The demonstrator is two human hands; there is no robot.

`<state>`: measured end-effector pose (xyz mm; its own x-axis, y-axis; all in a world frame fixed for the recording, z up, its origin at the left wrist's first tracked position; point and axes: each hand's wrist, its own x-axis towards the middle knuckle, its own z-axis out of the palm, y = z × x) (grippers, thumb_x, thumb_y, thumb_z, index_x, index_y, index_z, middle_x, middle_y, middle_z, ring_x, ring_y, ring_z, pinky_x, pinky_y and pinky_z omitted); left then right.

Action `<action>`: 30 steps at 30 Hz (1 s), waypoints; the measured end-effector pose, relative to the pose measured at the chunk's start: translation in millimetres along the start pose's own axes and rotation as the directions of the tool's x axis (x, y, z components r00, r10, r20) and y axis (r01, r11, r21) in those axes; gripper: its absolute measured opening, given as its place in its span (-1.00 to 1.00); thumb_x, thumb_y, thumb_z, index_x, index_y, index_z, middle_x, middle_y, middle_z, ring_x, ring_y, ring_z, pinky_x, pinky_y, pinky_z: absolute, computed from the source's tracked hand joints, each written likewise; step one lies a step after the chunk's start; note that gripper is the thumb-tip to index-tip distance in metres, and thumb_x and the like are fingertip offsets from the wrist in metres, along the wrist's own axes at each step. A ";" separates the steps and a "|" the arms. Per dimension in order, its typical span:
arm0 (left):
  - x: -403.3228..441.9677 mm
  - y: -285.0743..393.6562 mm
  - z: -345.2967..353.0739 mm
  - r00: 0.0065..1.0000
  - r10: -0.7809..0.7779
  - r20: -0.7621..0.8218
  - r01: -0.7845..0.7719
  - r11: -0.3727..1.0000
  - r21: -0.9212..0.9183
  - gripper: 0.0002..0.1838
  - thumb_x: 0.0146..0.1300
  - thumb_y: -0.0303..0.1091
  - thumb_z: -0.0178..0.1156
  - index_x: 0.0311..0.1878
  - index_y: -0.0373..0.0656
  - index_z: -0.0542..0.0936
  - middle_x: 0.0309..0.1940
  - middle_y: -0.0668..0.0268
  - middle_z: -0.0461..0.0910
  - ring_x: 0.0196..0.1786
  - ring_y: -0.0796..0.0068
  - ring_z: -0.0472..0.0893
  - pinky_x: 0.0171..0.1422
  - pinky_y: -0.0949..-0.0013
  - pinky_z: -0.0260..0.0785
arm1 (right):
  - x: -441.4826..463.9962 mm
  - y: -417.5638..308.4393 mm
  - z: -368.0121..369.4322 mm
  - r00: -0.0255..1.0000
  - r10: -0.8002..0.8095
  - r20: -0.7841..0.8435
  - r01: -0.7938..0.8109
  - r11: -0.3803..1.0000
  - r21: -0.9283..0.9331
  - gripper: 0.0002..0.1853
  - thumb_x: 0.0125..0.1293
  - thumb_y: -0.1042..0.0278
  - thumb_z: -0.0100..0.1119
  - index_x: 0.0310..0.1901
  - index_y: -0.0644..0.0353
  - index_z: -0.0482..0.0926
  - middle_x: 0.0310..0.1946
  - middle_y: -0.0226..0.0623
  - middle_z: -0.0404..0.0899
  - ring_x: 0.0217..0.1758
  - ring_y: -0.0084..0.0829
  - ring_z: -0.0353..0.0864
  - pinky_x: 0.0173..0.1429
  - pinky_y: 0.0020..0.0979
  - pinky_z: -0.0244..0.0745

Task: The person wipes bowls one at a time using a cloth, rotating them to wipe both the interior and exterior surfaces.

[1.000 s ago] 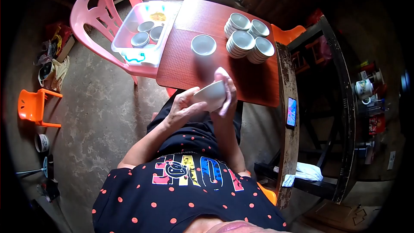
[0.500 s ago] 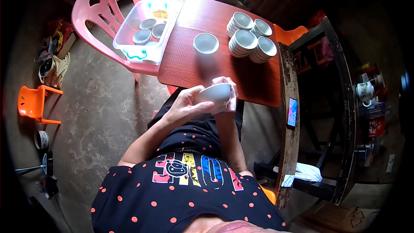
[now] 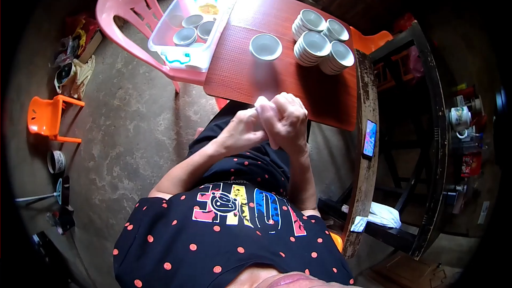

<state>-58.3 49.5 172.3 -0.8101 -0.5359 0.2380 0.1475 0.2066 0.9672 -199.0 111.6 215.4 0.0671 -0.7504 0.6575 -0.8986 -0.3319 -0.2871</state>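
Observation:
Just below the front edge of the red-brown table [image 3: 229,83], my left hand [image 3: 242,132] and my right hand [image 3: 288,122] are pressed together. Both have their fingers closed, the right with its back up and its fingers folded over. What they hold is hidden; neither bowl nor cloth can be made out between them. One white bowl [image 3: 265,47] sits alone on the table beyond my hands. Several stacks of similar bowls [image 3: 314,44] stand at the table's right. More bowls [image 3: 185,36] lie in a clear plastic box [image 3: 155,41] at the left.
A pink chair [image 3: 114,27] bears the box. Right of the table runs a worn wooden bench [image 3: 363,181] with a phone [image 3: 369,139] and a white cloth [image 3: 381,216]. A small orange chair [image 3: 45,116] stands on the floor at the left.
The bowl earlier visible between my hands is now hidden from view. My right hand has turned over and come against my left. The table and its surroundings have shifted slightly rightward and up in view.

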 end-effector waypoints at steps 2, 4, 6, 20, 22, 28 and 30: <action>0.3 4.8 2.2 0.997 -0.047 -0.056 0.024 0.931 -0.363 -0.78 0.17 -0.38 0.25 -0.18 -0.30 0.55 -0.34 0.33 0.60 -0.24 0.63 0.56 -0.12 0.46 0.43 | -6.0 1.1 6.8 0.977 0.207 -0.044 -0.199 0.970 0.143 -0.79 0.24 0.27 0.16 -0.42 0.23 0.50 -0.56 -0.30 0.41 -0.43 -0.27 0.48 -0.34 -0.22 0.38; -1.8 -11.8 -10.1 0.989 -0.125 0.078 0.143 0.937 -0.318 -0.68 0.22 -0.28 0.32 -0.08 -0.29 0.55 -0.28 0.36 0.58 -0.19 0.63 0.54 -0.02 0.47 0.41 | -30.3 18.6 19.0 0.694 0.689 0.209 -0.494 0.244 0.835 -0.81 0.30 0.24 0.15 -0.27 0.19 0.52 -0.42 -0.28 0.52 -0.27 -0.32 0.55 -0.19 -0.27 0.49; -2.1 -6.6 0.8 0.994 -0.112 0.008 0.097 0.823 -0.560 -0.70 0.22 -0.30 0.33 -0.08 -0.28 0.55 -0.27 0.38 0.57 -0.17 0.65 0.53 -0.03 0.48 0.40 | -61.4 42.9 56.3 0.704 0.710 0.005 -0.402 0.393 0.827 -0.75 0.30 0.21 0.17 -0.14 0.20 0.49 -0.33 -0.22 0.54 -0.20 -0.31 0.56 -0.12 -0.29 0.52; 1.1 8.2 -11.7 0.992 -0.115 0.061 0.130 0.871 -0.474 -0.66 0.21 -0.16 0.35 -0.18 -0.26 0.57 -0.39 0.43 0.53 -0.26 0.73 0.47 -0.15 0.55 0.35 | -48.6 28.3 47.4 0.908 -0.009 -0.419 -0.038 0.994 -0.104 -0.45 0.10 0.16 0.34 0.09 0.24 0.47 -0.17 -0.14 0.57 -0.17 -0.21 0.58 -0.14 -0.29 0.51; 1.6 8.1 -11.5 0.988 -0.137 0.073 0.155 0.909 -0.386 -0.67 0.21 -0.18 0.35 -0.18 -0.27 0.57 -0.38 0.43 0.54 -0.26 0.72 0.47 -0.14 0.54 0.36 | -39.8 19.9 27.6 0.865 0.498 -0.053 -0.366 0.701 0.612 -0.72 0.29 0.22 0.15 -0.21 0.32 0.57 -0.40 -0.21 0.59 -0.36 -0.42 0.58 -0.29 -0.41 0.51; 1.5 -5.6 -12.9 0.976 -0.192 0.104 0.217 0.796 -0.565 -0.68 0.21 -0.26 0.33 -0.08 -0.28 0.56 -0.26 0.36 0.60 -0.17 0.64 0.56 -0.01 0.50 0.41 | -22.2 22.5 15.3 0.737 0.617 0.275 -0.426 0.108 0.898 -0.80 0.35 0.35 0.12 -0.34 0.32 0.58 -0.52 -0.35 0.51 -0.43 -0.60 0.50 -0.35 -0.51 0.42; 3.8 -2.5 -7.7 0.978 -0.206 0.045 0.169 0.638 -0.751 -0.62 0.20 -0.22 0.34 -0.03 -0.27 0.54 -0.20 0.32 0.60 -0.13 0.59 0.58 0.05 0.45 0.42 | -44.3 35.7 44.0 0.762 0.644 0.064 -0.354 0.332 0.875 -0.72 0.40 0.26 -0.01 -0.10 0.34 0.50 -0.23 -0.23 0.50 -0.15 -0.45 0.50 -0.06 -0.39 0.47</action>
<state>-57.4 40.6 171.5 -0.8479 -0.5293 0.0296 0.3832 -0.5735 0.7241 -215.0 107.9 145.3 -0.4997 -0.8225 0.2715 0.0576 -0.3443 -0.9371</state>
